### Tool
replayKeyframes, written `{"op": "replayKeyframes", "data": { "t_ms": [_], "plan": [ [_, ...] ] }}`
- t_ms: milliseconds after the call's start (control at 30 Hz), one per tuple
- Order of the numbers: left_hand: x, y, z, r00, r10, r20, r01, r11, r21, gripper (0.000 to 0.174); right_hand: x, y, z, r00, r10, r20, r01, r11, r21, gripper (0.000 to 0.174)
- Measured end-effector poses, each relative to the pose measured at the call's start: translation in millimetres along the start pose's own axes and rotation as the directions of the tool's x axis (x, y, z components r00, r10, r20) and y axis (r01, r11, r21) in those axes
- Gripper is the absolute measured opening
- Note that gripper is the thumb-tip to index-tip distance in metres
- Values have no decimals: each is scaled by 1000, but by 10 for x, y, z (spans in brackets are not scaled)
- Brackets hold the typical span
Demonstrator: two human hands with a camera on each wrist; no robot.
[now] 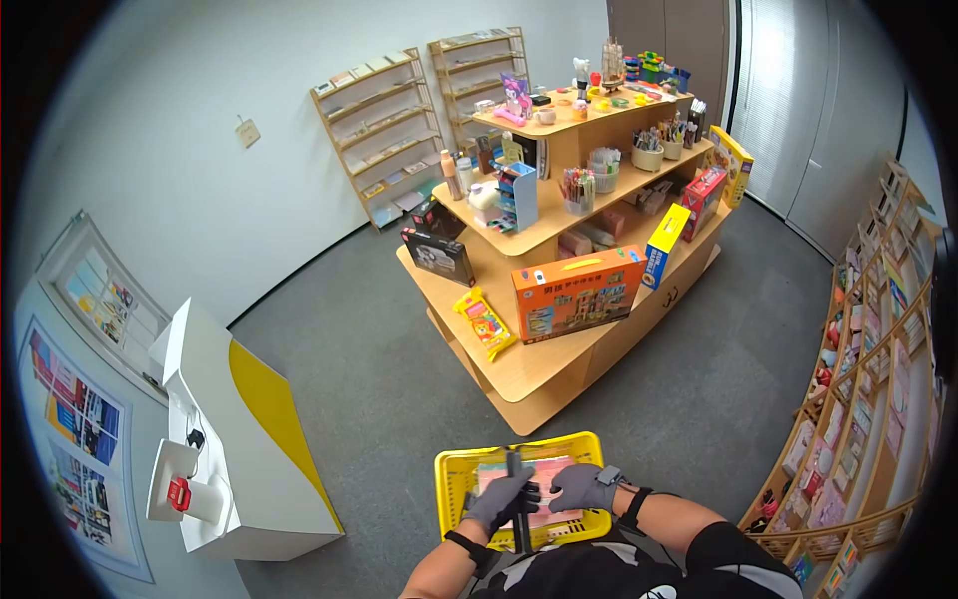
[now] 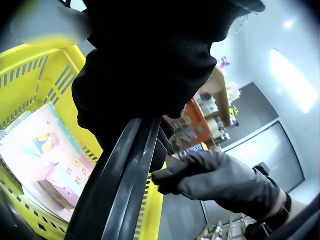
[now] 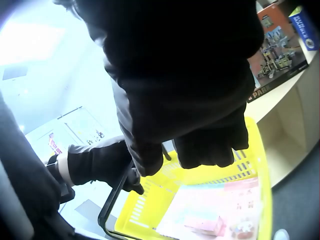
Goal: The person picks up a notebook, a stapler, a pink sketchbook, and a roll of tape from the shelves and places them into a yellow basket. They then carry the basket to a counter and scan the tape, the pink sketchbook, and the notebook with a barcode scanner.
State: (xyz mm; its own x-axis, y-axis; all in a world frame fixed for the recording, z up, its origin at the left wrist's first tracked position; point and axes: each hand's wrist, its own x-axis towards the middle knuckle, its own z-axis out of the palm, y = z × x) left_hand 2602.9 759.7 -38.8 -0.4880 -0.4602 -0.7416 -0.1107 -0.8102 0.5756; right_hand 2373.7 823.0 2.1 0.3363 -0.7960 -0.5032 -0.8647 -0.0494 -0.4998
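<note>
A yellow plastic basket (image 1: 589, 446) is in front of the person's body. My gloved left hand (image 1: 501, 499) grips its black handles (image 2: 122, 185), which stand upright together over the middle. My gloved right hand (image 1: 587, 489) hovers over the basket's right side, beside the handles. Its fingers (image 2: 187, 170) are loosely bent near the left hand, with nothing seen between them. Inside the basket lie a flat pale-pink item with cartoon print (image 2: 37, 135) and a small pink box (image 3: 206, 225) on top of it.
Ahead is a tiered wooden display stand (image 1: 519, 384) with an orange toy box (image 1: 579, 295), a yellow packet (image 1: 486, 324) and pen cups. A white-and-yellow counter (image 1: 254, 439) is on the left. Curved shelves (image 1: 848, 399) line the right.
</note>
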Motion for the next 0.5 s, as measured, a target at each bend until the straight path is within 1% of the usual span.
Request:
{"op": "replayKeyframes", "data": {
  "t_ms": [33, 100, 133, 167, 200, 267, 300, 400, 467, 500],
  "plan": [
    [26, -32, -172, 1000, 4, -8, -4, 1000, 1, 38, 49, 58, 13, 1000, -9, -2, 9, 1000, 0, 68],
    [70, 0, -450, 992, 59, -111, -77, 984, -161, 38, 206, 227, -8, 985, -131, -112, 135, 991, 24, 61],
    [49, 18, -578, 988, 48, -144, -77, 977, -199, 37, 310, 341, -111, 965, -196, -173, 203, 979, 20, 58],
    [9, 36, -692, 983, 34, -180, -77, 969, -237, 37, 384, 425, -222, 959, -216, -184, 220, 975, 3, 58],
    [-98, 111, -723, 979, 51, -195, -97, 968, -233, 37, 425, 458, -295, 965, -220, -141, 226, 974, 23, 58],
    [-298, 228, -796, 927, 70, -370, -162, 960, -227, 36, 535, 514, -431, 972, -230, -47, 234, 969, 76, 56],
    [-307, 298, -888, 919, 76, -387, -173, 959, -223, 36, 622, 544, -534, 967, -249, -48, 252, 965, 77, 56],
    [-410, 334, -1221, 858, 108, -502, -285, 913, -291, 37, 806, 585, -706, 973, -183, 139, 182, 983, 25, 55],
    [-448, 336, -1579, 852, 110, -512, -318, 885, -339, 35, 861, 424, -883, 966, -207, 158, 199, 978, 62, 52],
    [-435, 242, -1803, 849, 88, -521, -327, 861, -388, 36, 892, 398, -1014, 971, -200, 132, 190, 978, 87, 49]
  ]
}}
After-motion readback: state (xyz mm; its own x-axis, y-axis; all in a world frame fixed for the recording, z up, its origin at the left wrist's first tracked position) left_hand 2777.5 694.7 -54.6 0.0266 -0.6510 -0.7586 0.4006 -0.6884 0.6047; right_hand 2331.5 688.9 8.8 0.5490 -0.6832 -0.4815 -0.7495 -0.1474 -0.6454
